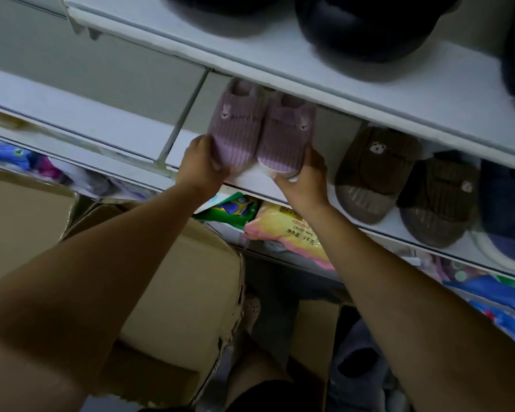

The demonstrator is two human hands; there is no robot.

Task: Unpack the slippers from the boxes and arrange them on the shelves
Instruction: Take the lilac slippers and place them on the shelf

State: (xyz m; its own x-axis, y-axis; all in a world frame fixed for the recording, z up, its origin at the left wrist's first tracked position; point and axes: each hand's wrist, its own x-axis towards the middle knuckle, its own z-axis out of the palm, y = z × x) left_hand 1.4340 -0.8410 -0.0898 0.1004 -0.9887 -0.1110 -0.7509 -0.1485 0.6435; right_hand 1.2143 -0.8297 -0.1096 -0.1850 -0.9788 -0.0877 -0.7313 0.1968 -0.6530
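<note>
Two purple ribbed slippers with small rabbit badges stand side by side on the white shelf [265, 181], toes toward me. My left hand [201, 165] grips the toe of the left purple slipper [235, 126]. My right hand [305, 178] holds the toe of the right purple slipper [283, 138] from its right side. Below my arms stands an open cardboard box [188, 281]; its inside is hidden.
A pair of brown bear slippers [369, 171] and a navy slipper [506, 209] sit to the right on the same shelf. Dark fluffy slippers [369, 28] fill the shelf above. A yellow packet [289, 233] and coloured packs lie on the lower shelf. Another box [21, 215] is at left.
</note>
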